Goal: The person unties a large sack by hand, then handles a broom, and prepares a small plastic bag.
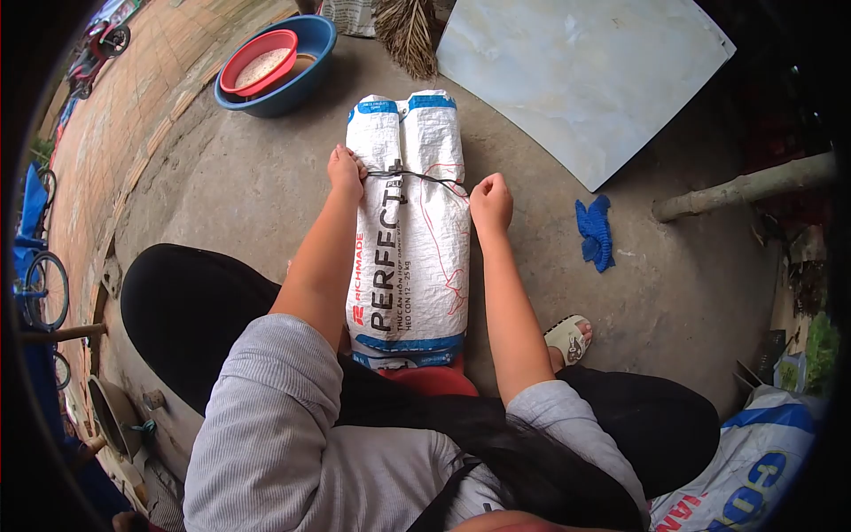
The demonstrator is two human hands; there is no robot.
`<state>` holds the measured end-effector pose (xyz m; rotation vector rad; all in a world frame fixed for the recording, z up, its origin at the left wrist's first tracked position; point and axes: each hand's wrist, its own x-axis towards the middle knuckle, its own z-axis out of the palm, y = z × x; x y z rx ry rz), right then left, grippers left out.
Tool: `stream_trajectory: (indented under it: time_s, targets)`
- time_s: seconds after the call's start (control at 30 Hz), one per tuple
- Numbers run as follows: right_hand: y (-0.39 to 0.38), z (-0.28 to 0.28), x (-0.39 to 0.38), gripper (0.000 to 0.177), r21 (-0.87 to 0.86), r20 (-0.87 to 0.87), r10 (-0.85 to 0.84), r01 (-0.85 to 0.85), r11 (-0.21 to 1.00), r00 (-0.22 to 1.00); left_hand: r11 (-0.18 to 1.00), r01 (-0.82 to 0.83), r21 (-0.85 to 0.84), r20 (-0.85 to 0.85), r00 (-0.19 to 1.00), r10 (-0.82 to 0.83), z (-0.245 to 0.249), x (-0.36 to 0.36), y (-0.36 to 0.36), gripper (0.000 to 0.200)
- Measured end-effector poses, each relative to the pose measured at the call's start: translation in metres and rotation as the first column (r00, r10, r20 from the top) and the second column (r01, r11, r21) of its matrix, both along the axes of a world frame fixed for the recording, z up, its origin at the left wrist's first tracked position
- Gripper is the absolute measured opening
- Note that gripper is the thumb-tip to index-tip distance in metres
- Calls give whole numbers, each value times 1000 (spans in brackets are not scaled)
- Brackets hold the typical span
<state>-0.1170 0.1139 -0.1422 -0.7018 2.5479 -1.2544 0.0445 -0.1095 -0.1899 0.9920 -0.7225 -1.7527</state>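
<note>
Sack [377, 257] is lying lengthwise on the floor [204, 191] in front of the person, its printed side facing up and its near end resting beside a red thing [436, 381] between the knees. Black cord [425, 178] is running across its upper part, and a loose red thread [429, 232] is trailing below. At the left edge, the left hand [347, 168] is holding the cord, fingers curled in; just off the right edge, the right hand [492, 197] is gripping the cord's other end in a tight fist. Beyond, a red basin [286, 39] is sitting inside a blue basin [312, 89], while a pale slab [585, 75] is lying to the right. Nearer, a blue cloth [596, 232] is lying crumpled by a pole [745, 187].
</note>
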Motion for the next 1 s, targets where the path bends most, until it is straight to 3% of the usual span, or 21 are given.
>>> stream_trajectory:
  time_s: [0.03,0.1,0.13,0.27,0.33,0.37,0.43,0.47,0.5,0.57,0.6,0.67,0.7,0.77,0.8,0.87,0.9,0.97,1.0]
  targets:
    - [-5,-11,-4,14,3,-1,1,-1,1000,1000,1000,-2,2,2,1000,2,0,-1,1,29]
    - [-17,-41,-13,18,83,274,16,-40,996,962,1000,-6,7,-1,1000,6,0,-2,2,29]
    - [-21,-53,-15,28,28,338,-16,7,1000,941,1000,3,5,5,1000,-3,1,-2,2,29]
    - [-28,-81,-23,29,-40,322,-123,143,989,939,1000,21,-22,56,998,-20,6,-5,5,29]
    - [-27,-73,-20,22,-347,802,12,451,822,597,1000,16,-24,66,998,-14,7,-6,7,29]
    - [-27,-69,-23,22,-349,803,16,448,823,596,1000,14,-25,78,997,-12,8,-5,7,29]
    - [-24,-55,-30,16,-214,974,107,670,711,198,999,24,-29,69,997,-22,4,-4,6,29]
    - [-28,-49,-28,13,-260,963,109,735,626,249,999,39,-31,56,998,-37,2,-4,5,29]
    - [-31,-36,-25,13,-261,962,110,734,627,249,999,38,-32,56,998,-36,3,-5,3,29]
    - [-36,-20,-18,13,-661,728,320,496,563,607,998,35,-42,105,994,-30,4,-6,4,29]
    - [-39,-11,-11,13,-658,730,318,497,566,605,999,34,-38,107,994,-30,3,-5,5,29]
    - [-51,-1,3,18,-735,380,404,7,678,832,997,51,-64,112,993,-43,1,-3,6,29]
    - [-56,-2,8,22,-648,129,367,-202,734,921,997,51,-61,111,993,-44,-1,-3,5,29]
    - [-50,-5,16,28,-393,-134,414,-431,812,901,997,33,-64,124,992,-25,-4,-3,4,29]
    - [-50,-9,20,28,-394,-137,414,-433,811,900,997,33,-66,120,992,-25,-5,-5,3,29]
    - [-51,-17,31,28,-166,-332,530,-601,782,781,994,56,-96,141,989,-42,-5,-3,2,30]
    - [-51,-17,37,28,-165,-332,530,-602,781,780,994,55,-96,141,989,-41,-2,-4,3,30]
    - [-50,-15,43,27,113,-374,543,-545,831,752,984,73,-160,255,966,-30,3,-8,6,31]
    - [-54,-19,43,24,181,-285,539,-507,842,793,985,71,-157,253,967,-30,2,-8,7,31]
